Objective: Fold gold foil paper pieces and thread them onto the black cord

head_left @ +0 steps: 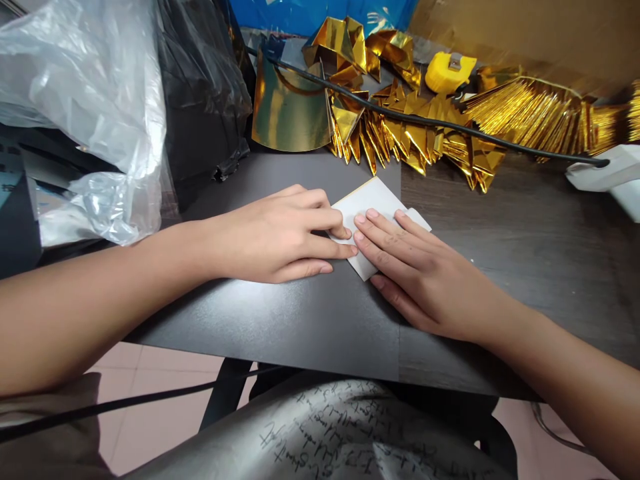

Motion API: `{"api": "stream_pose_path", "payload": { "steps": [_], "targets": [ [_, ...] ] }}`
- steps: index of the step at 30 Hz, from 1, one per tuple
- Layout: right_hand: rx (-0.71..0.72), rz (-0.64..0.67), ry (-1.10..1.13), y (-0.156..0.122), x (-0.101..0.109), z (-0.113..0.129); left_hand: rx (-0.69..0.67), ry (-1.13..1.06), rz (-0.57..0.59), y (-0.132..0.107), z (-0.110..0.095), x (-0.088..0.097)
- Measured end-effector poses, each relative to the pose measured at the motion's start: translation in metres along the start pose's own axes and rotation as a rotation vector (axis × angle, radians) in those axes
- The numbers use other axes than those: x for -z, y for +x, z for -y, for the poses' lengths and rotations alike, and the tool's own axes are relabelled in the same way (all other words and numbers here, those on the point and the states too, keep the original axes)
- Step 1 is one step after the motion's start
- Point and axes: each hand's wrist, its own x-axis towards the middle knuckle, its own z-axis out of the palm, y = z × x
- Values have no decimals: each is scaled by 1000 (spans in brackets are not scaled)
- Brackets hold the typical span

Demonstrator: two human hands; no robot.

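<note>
A sheet of paper (376,197), white on top with a thin gold edge at its upper left, lies on the dark table; it looks folded, and a small white flap shows at its right. My right hand (420,267) rests flat across it, fingers spread and pressing on the surface. At the paper's left corner, the fingertips of my left hand (295,233) touch it, with the index finger slightly bent and the others stretched out. Part of the paper is hidden beneath my right hand.
Folded gold foil pieces (410,133) lie along the back, under a black cable (380,109). Beside them are a curved gold sheet (290,110) and a yellow tape measure (450,73). Plastic bags (125,100) crowd the left. A white object (605,175) sits at the right.
</note>
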Motion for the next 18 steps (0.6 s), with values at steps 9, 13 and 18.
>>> {"api": "stream_pose_path", "payload": {
  "steps": [9, 13, 18],
  "targets": [
    [-29, -72, 12, 5, -2, -1, -40, 47, -39, 0, 0, -1],
    [-54, -106, 11, 8, -3, 1, -45, 53, -37, 0, 0, 0],
    [-61, -101, 11, 9, -4, 2, -37, 53, -32, 0, 0, -1]
  ]
}}
